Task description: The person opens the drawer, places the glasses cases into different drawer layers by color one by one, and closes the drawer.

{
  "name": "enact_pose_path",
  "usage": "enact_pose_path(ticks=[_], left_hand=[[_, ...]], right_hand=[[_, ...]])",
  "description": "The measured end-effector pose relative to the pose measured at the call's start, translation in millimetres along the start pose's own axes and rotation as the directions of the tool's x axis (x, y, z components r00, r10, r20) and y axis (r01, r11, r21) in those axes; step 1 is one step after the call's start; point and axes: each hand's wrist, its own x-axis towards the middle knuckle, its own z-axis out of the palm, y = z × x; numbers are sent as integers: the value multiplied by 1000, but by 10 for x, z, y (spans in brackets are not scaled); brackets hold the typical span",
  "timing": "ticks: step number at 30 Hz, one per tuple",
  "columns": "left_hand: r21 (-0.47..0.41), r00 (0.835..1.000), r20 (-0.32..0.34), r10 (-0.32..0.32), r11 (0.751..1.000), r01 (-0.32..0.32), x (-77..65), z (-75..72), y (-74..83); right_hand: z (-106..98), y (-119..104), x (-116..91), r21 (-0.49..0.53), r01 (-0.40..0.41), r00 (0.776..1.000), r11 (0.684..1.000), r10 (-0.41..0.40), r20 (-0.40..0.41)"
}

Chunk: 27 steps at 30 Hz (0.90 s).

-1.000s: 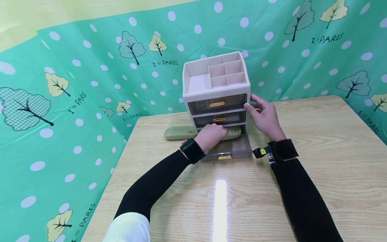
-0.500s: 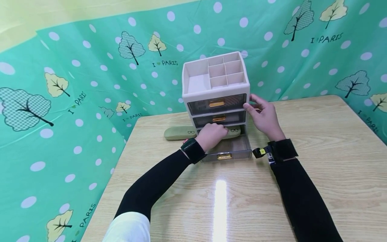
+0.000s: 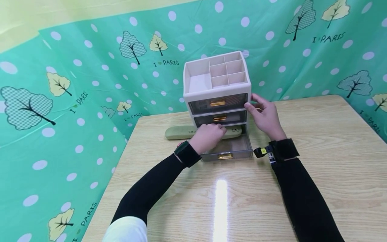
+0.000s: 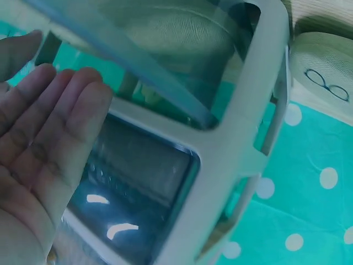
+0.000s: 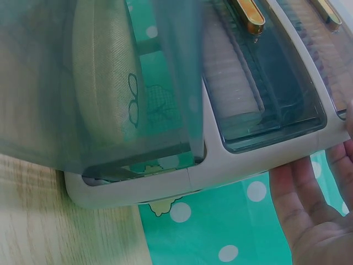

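A white organizer [image 3: 217,90] with smoky drawers stands on the table, its bottom drawer [image 3: 239,154] pulled out. Inside that drawer lies a green glasses case [image 3: 234,131] printed with spectacles. My left hand [image 3: 208,137] hovers over the drawer in front of the case; in the left wrist view its fingers [image 4: 83,118] are extended, with nothing in them. A second green glasses case [image 3: 178,132] rests on the table to the left, partly hidden by that hand. My right hand [image 3: 266,116] rests against the organizer's right side, thumb at the front corner, fingers [image 5: 292,187] along the side.
Two upper drawers with gold handles [image 3: 218,103] are closed. The organizer's top has several compartments [image 3: 226,70]. A green dotted cloth [image 3: 151,43] hangs behind the wooden table [image 3: 317,141]. A small red item [image 3: 180,143] peeks out beside the left wrist.
My left hand has drawn back slightly to the left, away from the case in the drawer. The right hand, the organizer and both cases stay in place.
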Motion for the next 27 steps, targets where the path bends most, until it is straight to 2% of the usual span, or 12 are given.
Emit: enact_pose_path(ticks=[5, 15, 20, 27], left_hand=[[-68, 995, -97, -29, 997, 22, -141, -9, -98], [-125, 978, -186, -93, 990, 70, -490, -8, -318], [-132, 971, -199, -129, 986, 104, -647, 21, -442], [-152, 958, -178, -224, 968, 199, -817, 86, -698]], right_hand=[[-3, 9, 7, 2, -2, 1000, 1000, 2, -1], [-9, 6, -6, -6, 3, 1000, 1000, -3, 7], [-15, 11, -6, -14, -3, 1000, 1000, 3, 7], [-8, 8, -3, -9, -5, 1000, 1000, 5, 8]])
